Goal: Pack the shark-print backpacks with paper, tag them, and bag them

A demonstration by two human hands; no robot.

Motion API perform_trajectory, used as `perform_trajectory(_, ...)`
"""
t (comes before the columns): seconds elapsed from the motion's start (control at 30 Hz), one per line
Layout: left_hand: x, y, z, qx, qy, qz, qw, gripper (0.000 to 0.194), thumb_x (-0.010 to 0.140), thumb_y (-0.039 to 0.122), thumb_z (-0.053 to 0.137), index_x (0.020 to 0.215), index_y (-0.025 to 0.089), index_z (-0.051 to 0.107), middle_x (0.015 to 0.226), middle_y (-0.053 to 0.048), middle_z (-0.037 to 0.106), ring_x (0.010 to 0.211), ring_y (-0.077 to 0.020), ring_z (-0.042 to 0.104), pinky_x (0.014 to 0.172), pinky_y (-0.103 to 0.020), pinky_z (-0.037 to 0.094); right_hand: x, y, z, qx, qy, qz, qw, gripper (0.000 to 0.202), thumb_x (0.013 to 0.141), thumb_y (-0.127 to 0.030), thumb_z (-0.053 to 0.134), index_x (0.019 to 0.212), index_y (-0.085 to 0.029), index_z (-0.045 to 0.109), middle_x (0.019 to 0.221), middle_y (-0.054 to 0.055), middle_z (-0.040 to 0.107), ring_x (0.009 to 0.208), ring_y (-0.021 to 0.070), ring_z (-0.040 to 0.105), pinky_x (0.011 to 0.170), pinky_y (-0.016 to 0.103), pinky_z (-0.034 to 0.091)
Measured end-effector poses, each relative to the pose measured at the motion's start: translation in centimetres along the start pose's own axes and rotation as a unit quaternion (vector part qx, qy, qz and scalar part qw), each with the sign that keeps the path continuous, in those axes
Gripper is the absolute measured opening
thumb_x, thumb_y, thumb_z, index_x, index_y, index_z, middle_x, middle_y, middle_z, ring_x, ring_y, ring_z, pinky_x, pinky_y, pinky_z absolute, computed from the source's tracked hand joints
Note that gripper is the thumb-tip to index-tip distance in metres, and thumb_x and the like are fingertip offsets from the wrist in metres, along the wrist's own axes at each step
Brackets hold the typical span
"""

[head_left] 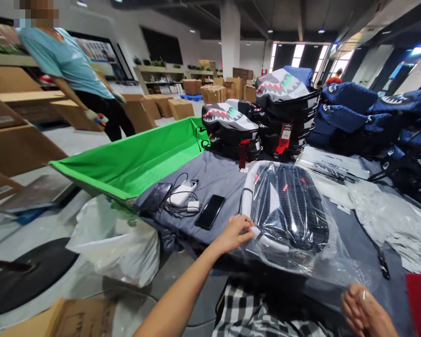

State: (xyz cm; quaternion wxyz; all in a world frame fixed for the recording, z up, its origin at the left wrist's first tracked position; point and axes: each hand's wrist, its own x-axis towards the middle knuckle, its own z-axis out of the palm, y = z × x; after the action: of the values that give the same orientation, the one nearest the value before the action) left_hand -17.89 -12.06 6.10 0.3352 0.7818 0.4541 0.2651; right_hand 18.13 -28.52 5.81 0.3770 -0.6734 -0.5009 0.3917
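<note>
A black and grey backpack point(291, 206) with small red labels lies flat inside a clear plastic bag point(312, 267) at the table's near edge. My left hand point(235, 232) is at the bag's left side, with fingers closed on the plastic near the backpack's pale edge. Off the bag's loose right corner is my right hand point(366, 306), blurred, its fingers curled together. Whatever lies between those fingers is too smeared to make out. Left of the bag are a black phone point(210, 211) and a white power bank point(183, 193) with tangled cables.
Stacked shark-mouth backpacks point(284, 112) stand behind, with blue backpacks point(351, 107) at right. Clear plastic bags point(393, 210) cover the table's right. A green fabric bin point(126, 164) adjoins the table. A person in a light blue shirt point(66, 61) stands beyond it, near cardboard boxes point(17, 145).
</note>
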Motion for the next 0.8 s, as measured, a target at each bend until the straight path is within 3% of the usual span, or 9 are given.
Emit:
perform_trajectory(0.1, 0.0, 0.1, -0.1, 0.006, -0.004, 0.006, 1.0, 0.012, 0.085, 0.027, 0.063, 0.076, 0.02, 0.065, 0.107, -0.002, 0.069, 0.107, -0.022, 0.058, 0.102, -0.041, 0.033, 2.6, -7.2, 2.7, -0.039, -0.142, -0.128, 0.981, 0.046, 0.089, -0.067, 0.052, 0.075, -0.024, 0.05, 0.065, -0.001, 0.047, 0.057, 0.0153, 0.046, 0.052, 0.027, 0.041)
perform_trajectory(0.17, 0.1, 0.1, -0.1, 0.008, -0.009, 0.003, 1.0, 0.011, 0.085, 0.026, 0.064, 0.076, 0.02, 0.066, 0.108, -0.003, 0.069, 0.106, -0.0223, 0.058, 0.102, -0.042, 0.032, 4.9, -11.8, 4.6, -0.143, -0.248, -0.219, 0.933, 0.035, 0.096, -0.053, 0.048, 0.081, -0.022, 0.054, 0.076, 0.0, 0.055, 0.068, 0.0152, 0.05, 0.065, 0.027, 0.042)
perform_trajectory(0.23, 0.2, 0.1, -0.2, 0.009, -0.012, -0.003, 1.0, 0.011, 0.084, 0.025, 0.065, 0.074, 0.02, 0.066, 0.108, -0.002, 0.069, 0.106, -0.0226, 0.059, 0.102, -0.042, 0.032, 7.5, -15.1, 6.6, -0.223, -0.334, -0.291, 0.868, 0.028, 0.098, -0.041, 0.044, 0.08, -0.021, 0.052, 0.074, -0.001, 0.055, 0.065, 0.0131, 0.046, 0.063, 0.025, 0.037)
perform_trajectory(0.37, 0.4, -0.2, -0.1, 0.013, -0.01, -0.003, 1.0, 0.016, 0.086, 0.029, 0.062, 0.073, 0.021, 0.067, 0.108, -0.002, 0.069, 0.106, -0.0226, 0.058, 0.101, -0.042, 0.034, 11.8, -17.5, 10.7, -0.387, -0.41, -0.338, 0.754, 0.012, 0.093, -0.019, 0.049, 0.083, -0.02, 0.055, 0.077, -0.002, 0.061, 0.067, 0.013, 0.05, 0.062, 0.024, 0.031)
perform_trajectory(0.47, 0.5, -0.6, -0.1, 0.017, -0.011, -0.003, 1.0, 0.02, 0.088, 0.033, 0.059, 0.074, 0.021, 0.068, 0.108, -0.002, 0.069, 0.105, -0.0223, 0.058, 0.102, -0.042, 0.033, 13.2, -17.6, 12.9, -0.512, -0.379, -0.313, 0.704, 0.002, 0.092, -0.022, 0.061, 0.092, -0.02, 0.06, 0.082, 0.002, 0.067, 0.074, 0.0173, 0.06, 0.061, 0.025, 0.03)
perform_trajectory(0.53, 0.5, -0.7, -0.1, 0.018, -0.014, -0.004, 1.0, 0.022, 0.09, 0.034, 0.057, 0.075, 0.022, 0.068, 0.109, -0.001, 0.07, 0.105, -0.0215, 0.059, 0.103, -0.041, 0.033, 13.8, -17.5, 13.5, -0.541, -0.329, -0.294, 0.716, 0.023, 0.086, -0.028, 0.072, 0.103, -0.02, 0.059, 0.087, 0.005, 0.069, 0.079, 0.0209, 0.064, 0.062, 0.025, 0.031)
perform_trajectory(0.63, 0.5, -0.6, -0.2, 0.023, -0.019, -0.002, 1.0, 0.025, 0.092, 0.034, 0.055, 0.075, 0.021, 0.068, 0.108, -0.001, 0.07, 0.103, -0.0203, 0.059, 0.103, -0.041, 0.031, 15.0, -17.3, 12.9, -0.488, -0.302, -0.25, 0.78, 0.047, 0.08, -0.033, 0.081, 0.114, -0.019, 0.052, 0.081, 0.002, 0.069, 0.075, 0.0203, 0.064, 0.061, 0.024, 0.034)
perform_trajectory(0.7, 0.4, -0.3, -0.3, 0.024, -0.015, -0.002, 1.0, 0.026, 0.093, 0.032, 0.053, 0.074, 0.021, 0.067, 0.106, -0.001, 0.069, 0.102, -0.02, 0.058, 0.103, -0.041, 0.03, 15.6, -17.1, 11.8, -0.458, -0.276, -0.213, 0.818, 0.037, 0.084, -0.033, 0.076, 0.109, -0.019, 0.052, 0.073, -0.001, 0.067, 0.069, 0.0178, 0.062, 0.06, 0.023, 0.034)
perform_trajectory(0.8, 0.3, 0.0, -0.3, 0.03, -0.008, -0.005, 1.0, 0.029, 0.095, 0.032, 0.051, 0.072, 0.02, 0.065, 0.105, -0.001, 0.069, 0.101, -0.0196, 0.058, 0.102, -0.041, 0.03, 15.1, -16.7, 10.4, -0.455, -0.185, -0.228, 0.841, 0.014, 0.091, -0.027, 0.066, 0.095, -0.02, 0.055, 0.076, 0.0, 0.067, 0.069, 0.016, 0.061, 0.06, 0.023, 0.032)
